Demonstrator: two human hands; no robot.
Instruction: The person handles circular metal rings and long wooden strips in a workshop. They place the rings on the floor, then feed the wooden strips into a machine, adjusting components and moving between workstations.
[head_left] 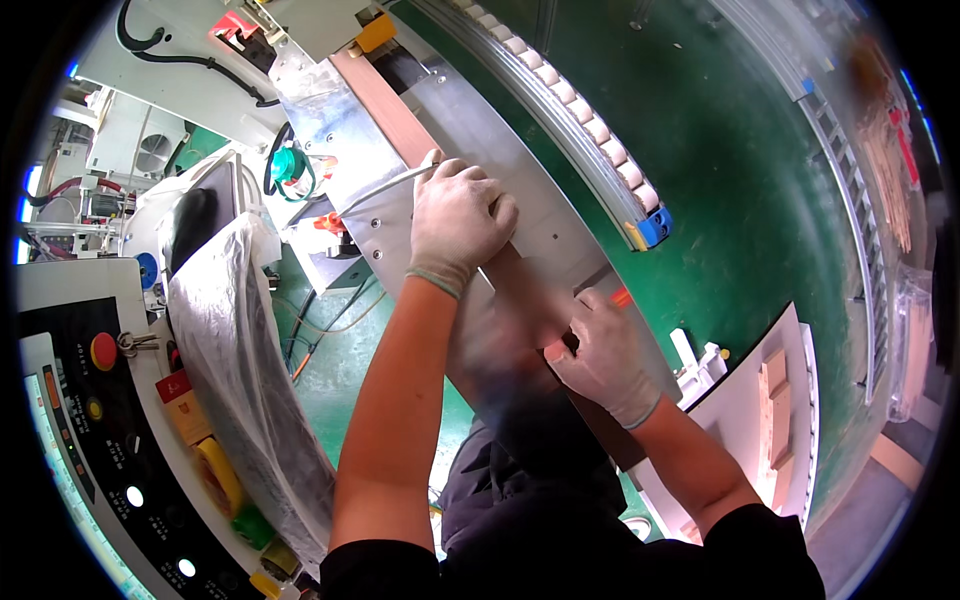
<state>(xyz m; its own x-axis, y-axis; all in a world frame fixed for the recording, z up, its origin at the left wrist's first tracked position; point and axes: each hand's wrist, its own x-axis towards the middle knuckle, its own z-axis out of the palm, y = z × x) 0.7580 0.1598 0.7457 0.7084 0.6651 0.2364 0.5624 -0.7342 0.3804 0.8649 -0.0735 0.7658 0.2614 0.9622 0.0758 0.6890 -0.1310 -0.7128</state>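
Observation:
A reddish-brown wooden strip (385, 105) lies along the metal machine table (545, 225) and runs under my left hand (460, 222). That hand wears a pale glove, its fingers curled over the strip. A thin metal rod (385, 188) slants from an orange knob (328, 222) to its fingertips. Nearer me, the gloved right hand (605, 355) is closed at the table's lower end, with its fingers bent. Something orange (621, 297) shows beside it. A blurred patch between my hands hides part of the strip and what the right hand grips.
A conveyor rail with white rollers (580, 110) runs along the far right side of the table. At left stands a control panel (110, 430) with a red button. Wooden pieces (775, 420) lie on a board at lower right. A plastic-covered part (245, 340) is left of me.

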